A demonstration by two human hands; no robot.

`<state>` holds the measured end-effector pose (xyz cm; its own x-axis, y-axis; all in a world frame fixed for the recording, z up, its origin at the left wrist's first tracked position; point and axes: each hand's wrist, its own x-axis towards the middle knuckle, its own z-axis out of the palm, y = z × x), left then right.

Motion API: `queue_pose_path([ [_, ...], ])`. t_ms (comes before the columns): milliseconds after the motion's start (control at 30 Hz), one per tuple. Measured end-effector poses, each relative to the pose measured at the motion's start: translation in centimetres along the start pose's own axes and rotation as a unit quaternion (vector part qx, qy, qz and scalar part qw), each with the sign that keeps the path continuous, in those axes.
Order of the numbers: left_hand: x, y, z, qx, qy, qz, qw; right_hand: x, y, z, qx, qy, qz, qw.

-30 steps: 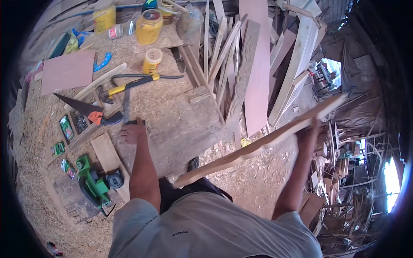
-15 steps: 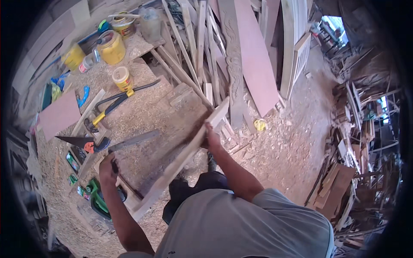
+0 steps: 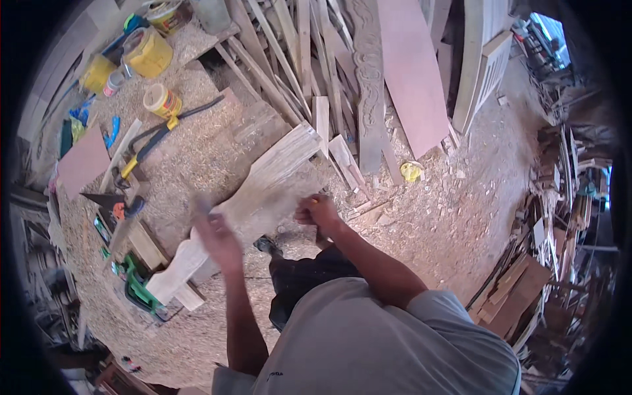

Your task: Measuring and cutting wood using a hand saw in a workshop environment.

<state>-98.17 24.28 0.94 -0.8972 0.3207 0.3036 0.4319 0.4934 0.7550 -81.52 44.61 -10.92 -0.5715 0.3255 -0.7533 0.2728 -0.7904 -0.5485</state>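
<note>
A long pale wooden board (image 3: 263,184) with a wavy, shaped edge lies flat across the bench in front of me. My left hand (image 3: 220,243) is over its left part, smeared by motion. A grey blurred shape rises by those fingers, too unclear to name. At the board's near edge, on the right, my right hand (image 3: 319,212) is closed, with a small yellowish bit showing at its fingers. What it holds is mostly hidden. A short wood piece (image 3: 191,296) sticks out from under the board's left end.
Left on the shavings-covered bench are a yellow-and-black hacksaw (image 3: 148,146), a handsaw (image 3: 108,203), a green tool (image 3: 139,286), and a small yellow tub (image 3: 162,101). Larger yellow buckets (image 3: 148,52) stand behind. Timber strips and a carved plank (image 3: 372,85) lean at the back; scrap boards (image 3: 513,296) lie right.
The board has gone from tilted on edge to lying flat. My right hand has let go of its far end and drawn back; my left hand has moved right, over it. The view has shifted.
</note>
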Motion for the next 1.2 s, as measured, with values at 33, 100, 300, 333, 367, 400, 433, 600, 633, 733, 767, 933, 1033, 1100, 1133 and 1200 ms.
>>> queue_pose_path([
  [33,-2.1,0.7,3.1,0.004,-0.067,-0.006,0.998,-0.5,-0.1,-2.5,0.006,-0.029,-0.010,1.000],
  [100,-4.5,1.3,8.7,0.273,-0.173,0.042,0.946,-1.9,-0.3,-7.5,-0.044,0.024,0.002,0.999],
  [300,-7.0,-0.2,17.3,0.292,-0.209,0.141,0.922,-4.2,-2.3,-16.8,-0.160,0.174,0.006,0.972],
  [333,-6.9,-0.6,17.9,0.297,-0.188,0.153,0.923,-4.2,-2.6,-17.4,-0.153,0.191,0.005,0.970],
  [367,-6.7,-0.9,18.4,0.303,-0.169,0.166,0.923,-4.2,-2.9,-17.9,-0.143,0.219,0.012,0.965],
  [400,-6.6,-1.3,18.7,0.305,-0.174,0.161,0.922,-3.9,-3.1,-18.1,-0.133,0.201,-0.017,0.970],
  [433,-6.4,-1.5,18.9,0.305,-0.168,0.178,0.920,-3.5,-3.3,-18.1,-0.119,0.212,-0.023,0.970],
  [600,-4.2,-2.4,18.3,0.295,-0.169,0.243,0.908,0.0,-5.0,-16.5,-0.101,0.110,-0.076,0.986],
  [633,-3.4,-2.5,18.0,0.288,-0.186,0.249,0.906,0.9,-5.3,-15.6,-0.108,0.118,-0.068,0.985],
  [733,-1.1,-2.8,16.9,0.273,-0.219,0.261,0.900,3.5,-5.8,-12.0,-0.221,0.016,-0.168,0.961],
  [767,-0.4,-3.0,16.6,0.256,-0.231,0.265,0.901,4.3,-5.6,-10.6,-0.185,-0.035,-0.192,0.963],
  [933,1.8,-3.7,16.5,0.207,-0.267,0.271,0.901,8.0,-3.3,-4.5,-0.217,-0.057,-0.245,0.943],
  [1033,1.6,-3.9,16.8,0.213,-0.256,0.254,0.908,8.9,-2.2,-3.3,-0.197,-0.036,-0.227,0.953],
  [1100,1.5,-4.0,16.7,0.230,-0.260,0.247,0.904,9.1,-1.9,-3.2,-0.179,-0.043,-0.225,0.957],
  [1133,1.5,-4.0,16.8,0.243,-0.262,0.248,0.901,9.3,-1.9,-3.1,-0.161,-0.045,-0.223,0.960],
  [1200,1.7,-3.9,16.8,0.259,-0.253,0.259,0.895,9.4,-2.1,-3.2,-0.127,-0.043,-0.203,0.970],
])
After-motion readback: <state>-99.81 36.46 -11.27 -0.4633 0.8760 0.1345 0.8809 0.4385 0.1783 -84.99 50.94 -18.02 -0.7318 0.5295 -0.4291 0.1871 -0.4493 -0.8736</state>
